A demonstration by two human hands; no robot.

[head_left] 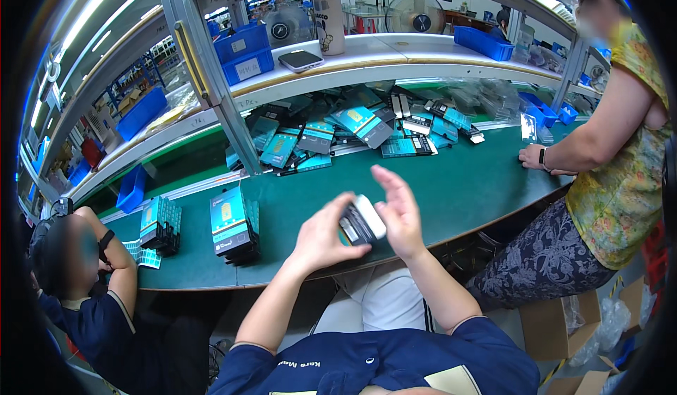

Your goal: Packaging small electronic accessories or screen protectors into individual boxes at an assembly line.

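Note:
A black and white small box (357,224) is held in front of me over the table's near edge. My left hand (323,237) grips it, thumb along the near side and fingers along the far side. A rounded white end faces my right hand (399,215), whose fingers are stretched out and apart, the palm beside that end. Whether the palm touches it, I cannot tell. Left of my hands, a stack of teal and black flat boxes (231,219) stands on the green table (451,201). Another stack of teal boxes (159,224) stands farther left.
A loose heap of teal and black boxes (361,124) lies under the shelf (395,48), beside clear plastic packaging (486,99). Co-workers sit at the left (84,275) and stand at the right (613,141). Blue bins (539,109), a phone (300,59) and open cartons (564,328) are around.

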